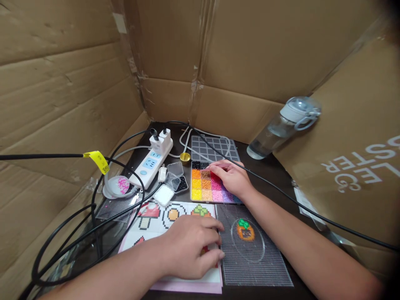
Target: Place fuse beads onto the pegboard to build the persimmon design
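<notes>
My right hand [231,177] is over the bead box [191,183], pinching slim pink tweezers [222,163]. Their tip is by the black and brown bead compartments; whether a bead is in it is too small to see. My left hand [190,246] lies on the pattern sheet [150,239], its fingers bent and apart, fingertips near the left edge of the clear pegboard [256,271]. On that pegboard stands a bead figure [245,231], orange with a green top and a dark middle. The sheet shows a mushroom, an egg and other pixel drawings, partly covered by my left hand.
A white power strip [153,162] stands behind small clear boxes [175,168], one with black beads. Black cables [96,204] loop at left and one crosses above my right arm. A water bottle [275,129] stands at back right. Cardboard walls [243,54] surround the table.
</notes>
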`<move>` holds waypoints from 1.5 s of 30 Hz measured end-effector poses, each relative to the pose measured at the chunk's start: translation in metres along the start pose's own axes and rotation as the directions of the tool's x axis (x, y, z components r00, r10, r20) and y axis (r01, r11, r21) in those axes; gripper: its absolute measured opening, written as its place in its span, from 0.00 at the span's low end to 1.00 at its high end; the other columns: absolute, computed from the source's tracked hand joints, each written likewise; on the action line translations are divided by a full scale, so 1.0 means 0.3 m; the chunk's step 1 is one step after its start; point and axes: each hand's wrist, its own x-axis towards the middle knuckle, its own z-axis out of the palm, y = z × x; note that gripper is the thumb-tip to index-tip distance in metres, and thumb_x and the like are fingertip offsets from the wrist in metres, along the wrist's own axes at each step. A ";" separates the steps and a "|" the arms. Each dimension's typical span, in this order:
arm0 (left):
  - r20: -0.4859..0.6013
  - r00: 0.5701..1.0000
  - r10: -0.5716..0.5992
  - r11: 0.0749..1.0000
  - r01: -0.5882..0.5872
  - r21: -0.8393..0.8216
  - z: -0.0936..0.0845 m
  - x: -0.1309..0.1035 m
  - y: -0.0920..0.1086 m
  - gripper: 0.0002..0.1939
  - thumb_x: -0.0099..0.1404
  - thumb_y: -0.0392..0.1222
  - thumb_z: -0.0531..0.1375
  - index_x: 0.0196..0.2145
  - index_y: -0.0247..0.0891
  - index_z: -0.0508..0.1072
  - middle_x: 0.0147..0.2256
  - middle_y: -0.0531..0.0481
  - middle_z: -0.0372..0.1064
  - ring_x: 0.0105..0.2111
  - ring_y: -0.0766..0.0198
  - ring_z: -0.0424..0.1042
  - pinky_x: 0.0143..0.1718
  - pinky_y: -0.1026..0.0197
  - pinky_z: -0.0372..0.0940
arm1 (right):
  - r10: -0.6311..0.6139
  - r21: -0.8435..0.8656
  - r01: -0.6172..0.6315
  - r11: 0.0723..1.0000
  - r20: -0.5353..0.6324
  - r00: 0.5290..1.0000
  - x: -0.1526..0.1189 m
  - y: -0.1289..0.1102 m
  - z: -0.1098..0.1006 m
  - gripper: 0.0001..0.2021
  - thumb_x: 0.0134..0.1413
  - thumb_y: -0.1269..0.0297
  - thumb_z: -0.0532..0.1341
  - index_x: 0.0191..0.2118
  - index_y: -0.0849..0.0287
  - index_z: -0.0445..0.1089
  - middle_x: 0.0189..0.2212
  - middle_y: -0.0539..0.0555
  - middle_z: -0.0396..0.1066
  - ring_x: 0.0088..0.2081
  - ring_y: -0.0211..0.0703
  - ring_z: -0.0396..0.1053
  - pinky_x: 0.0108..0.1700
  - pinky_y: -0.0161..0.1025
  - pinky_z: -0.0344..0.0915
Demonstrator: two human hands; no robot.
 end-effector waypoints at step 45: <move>-0.008 0.999 0.033 0.999 -0.033 0.000 0.002 -0.004 0.002 0.05 0.62 0.41 0.61 0.34 0.38 0.76 0.47 0.48 0.74 0.43 0.55 0.75 0.45 0.56 0.68 | 0.069 0.206 -0.068 0.976 0.001 0.998 -0.004 -0.030 -0.007 0.11 0.56 0.56 0.61 0.31 0.54 0.79 0.36 0.51 0.80 0.41 0.45 0.77 0.48 0.42 0.70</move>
